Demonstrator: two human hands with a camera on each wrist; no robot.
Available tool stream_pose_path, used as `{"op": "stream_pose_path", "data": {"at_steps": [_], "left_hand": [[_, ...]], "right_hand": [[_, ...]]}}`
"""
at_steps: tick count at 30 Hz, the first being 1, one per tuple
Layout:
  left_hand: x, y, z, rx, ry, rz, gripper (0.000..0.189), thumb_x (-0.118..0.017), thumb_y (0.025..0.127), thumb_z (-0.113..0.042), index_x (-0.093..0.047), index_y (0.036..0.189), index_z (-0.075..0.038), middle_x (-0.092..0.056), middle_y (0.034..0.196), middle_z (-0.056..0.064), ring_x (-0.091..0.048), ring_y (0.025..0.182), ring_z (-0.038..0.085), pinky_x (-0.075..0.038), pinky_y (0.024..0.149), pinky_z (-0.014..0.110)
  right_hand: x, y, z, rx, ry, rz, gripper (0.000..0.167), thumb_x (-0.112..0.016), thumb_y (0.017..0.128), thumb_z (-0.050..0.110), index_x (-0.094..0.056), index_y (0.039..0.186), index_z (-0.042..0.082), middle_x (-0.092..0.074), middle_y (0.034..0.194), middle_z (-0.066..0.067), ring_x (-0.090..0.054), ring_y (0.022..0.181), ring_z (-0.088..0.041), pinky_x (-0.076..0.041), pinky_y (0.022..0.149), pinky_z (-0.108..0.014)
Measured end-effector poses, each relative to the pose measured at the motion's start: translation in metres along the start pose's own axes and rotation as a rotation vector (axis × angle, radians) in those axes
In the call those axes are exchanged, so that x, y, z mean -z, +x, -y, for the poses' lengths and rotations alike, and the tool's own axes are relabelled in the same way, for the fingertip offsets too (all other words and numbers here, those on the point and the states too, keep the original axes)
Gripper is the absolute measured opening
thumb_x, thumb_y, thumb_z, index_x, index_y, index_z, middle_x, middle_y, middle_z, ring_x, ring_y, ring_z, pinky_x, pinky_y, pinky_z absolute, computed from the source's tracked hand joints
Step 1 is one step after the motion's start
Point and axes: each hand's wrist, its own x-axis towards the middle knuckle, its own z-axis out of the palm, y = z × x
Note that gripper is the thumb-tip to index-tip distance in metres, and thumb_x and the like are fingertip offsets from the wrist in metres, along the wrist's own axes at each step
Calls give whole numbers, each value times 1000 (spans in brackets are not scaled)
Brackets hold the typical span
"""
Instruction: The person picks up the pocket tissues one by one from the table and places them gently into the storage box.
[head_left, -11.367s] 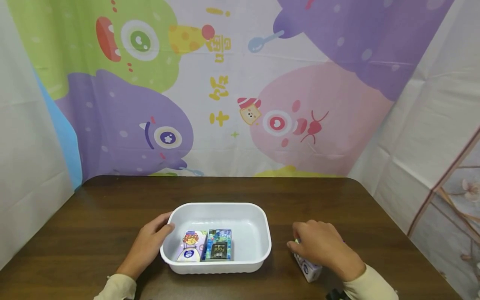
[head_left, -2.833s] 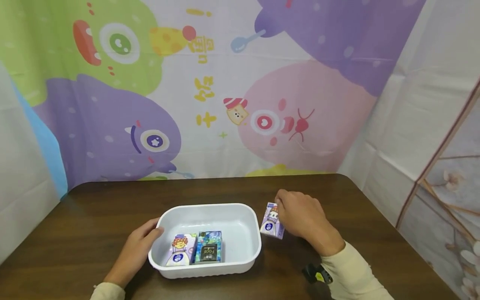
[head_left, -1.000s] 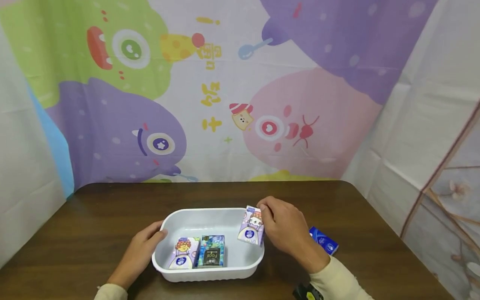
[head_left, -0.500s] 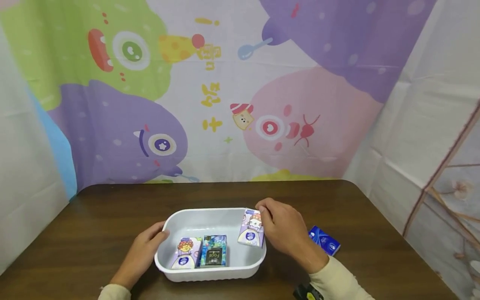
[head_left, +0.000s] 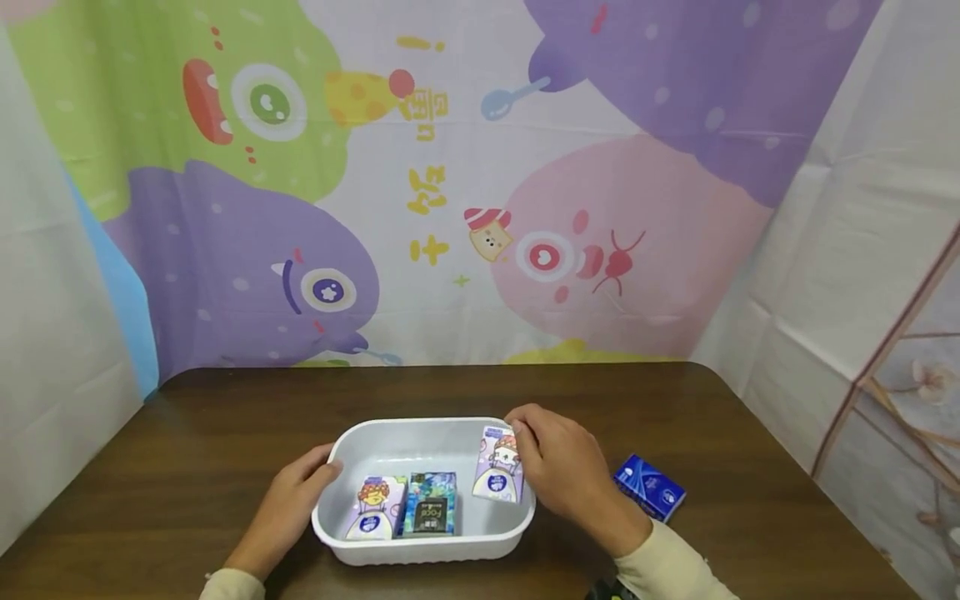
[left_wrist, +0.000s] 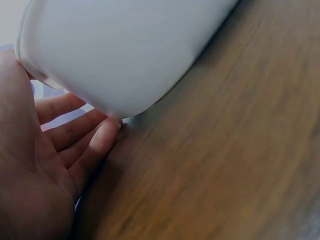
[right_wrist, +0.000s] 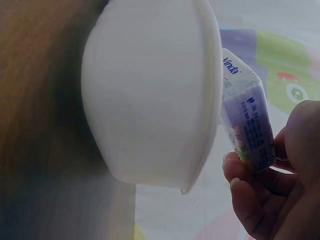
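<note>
My right hand (head_left: pixel 566 462) pinches a purple Vinda tissue pack (head_left: pixel 498 467) by its upper right edge. The pack hangs tilted over the right end of a white plastic basin (head_left: pixel 427 550); its printed side shows from the right wrist too (right_wrist: pixel 250 127). At the basin's left end, my left hand (head_left: pixel 292 504) holds the rim, thumb over it and fingers against the outer wall (left_wrist: pixel 125 55). Inside on the left lie another purple tissue pack (head_left: pixel 375 510) and a blue-green floral pack with a black label (head_left: pixel 430 504), side by side.
A dark blue tissue pack (head_left: pixel 649 487) lies on the brown wooden table (head_left: pixel 247 408), right of the basin and beside my right forearm. Behind the table hangs a cartoon-printed cloth (head_left: pixel 435 317), with a pale flowered cloth (head_left: pixel 885 467) at the right.
From beside the basin, my right hand has carried the purple tissue pack left over its right end, lowering it slightly lately. The blue pack has come into view. My left hand stays at the rim.
</note>
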Motion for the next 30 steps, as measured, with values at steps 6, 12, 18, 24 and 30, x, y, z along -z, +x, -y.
{"op": "stream_pose_path", "data": {"at_steps": [6, 12, 18, 24, 30], "left_hand": [[2, 1, 2, 9, 10, 7, 39, -54, 102, -21, -60, 135, -1, -64, 129, 16, -58, 105, 15, -50, 83, 24], [1, 2, 2, 12, 23, 11, 41, -54, 102, -22, -58, 137, -1, -62, 132, 16, -57, 111, 19, -49, 85, 24], [-1, 1, 3, 1, 33, 3, 40, -54, 102, -22, -59, 136, -2, -63, 131, 15, -57, 113, 20, -47, 86, 23], [-2, 2, 4, -15, 37, -7, 39, -55, 102, -22, -61, 135, -2, -64, 129, 14, -58, 110, 19, -47, 86, 23], [0, 1, 3, -19, 35, 8, 40, -55, 102, -22, -60, 136, -1, -64, 129, 16, -59, 108, 20, -49, 83, 24]], "right_hand": [[-6, -3, 2, 52, -1, 13, 7, -65, 97, 18, -71, 100, 19, -70, 92, 10, -65, 80, -8, -56, 74, -35], [-8, -4, 3, 84, -15, 56, 7, -65, 97, 18, -71, 99, 19, -71, 93, 8, -67, 81, -10, -56, 75, -36], [-9, -8, 3, 102, -38, 89, 7, -65, 97, 18, -71, 98, 19, -72, 93, 7, -68, 84, -12, -56, 75, -37], [-11, -8, 3, 103, -58, 102, 7, -65, 96, 18, -71, 99, 19, -72, 94, 7, -68, 83, -13, -56, 74, -38], [-11, -10, 3, 117, -47, 133, 8, -65, 96, 19, -72, 100, 19, -72, 93, 7, -68, 82, -11, -57, 74, -37]]}}
